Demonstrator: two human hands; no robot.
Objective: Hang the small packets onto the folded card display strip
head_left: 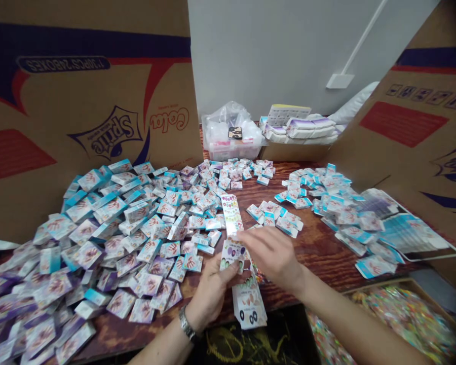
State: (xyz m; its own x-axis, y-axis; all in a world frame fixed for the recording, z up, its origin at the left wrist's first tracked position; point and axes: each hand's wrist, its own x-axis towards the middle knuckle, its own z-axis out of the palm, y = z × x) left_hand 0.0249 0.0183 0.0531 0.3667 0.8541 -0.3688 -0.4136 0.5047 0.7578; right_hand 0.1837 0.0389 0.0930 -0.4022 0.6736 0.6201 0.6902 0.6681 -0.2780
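Note:
Near the table's front edge, my left hand (212, 288) is wrapped round a stack of long printed strips (249, 299) with small coloured oval pictures. The thumb lies on top of the stack. My right hand (275, 257) is closed at the upper part of the strips, its fingertips on a printed strip (231, 215) that reaches away from me. A big heap of small white, blue and purple boxes (137, 228) lies to the left. Close beyond my right hand are several more small boxes (275, 215). Something colourful shows partly behind the right hand.
Large cartons stand at the left (99, 96) and right (421, 126). At the back are a plastic tub (233, 147) and bundled packs (307, 129). Flat sheets (414, 233) lie right; a box of colourful packets (406, 314) is at the lower right.

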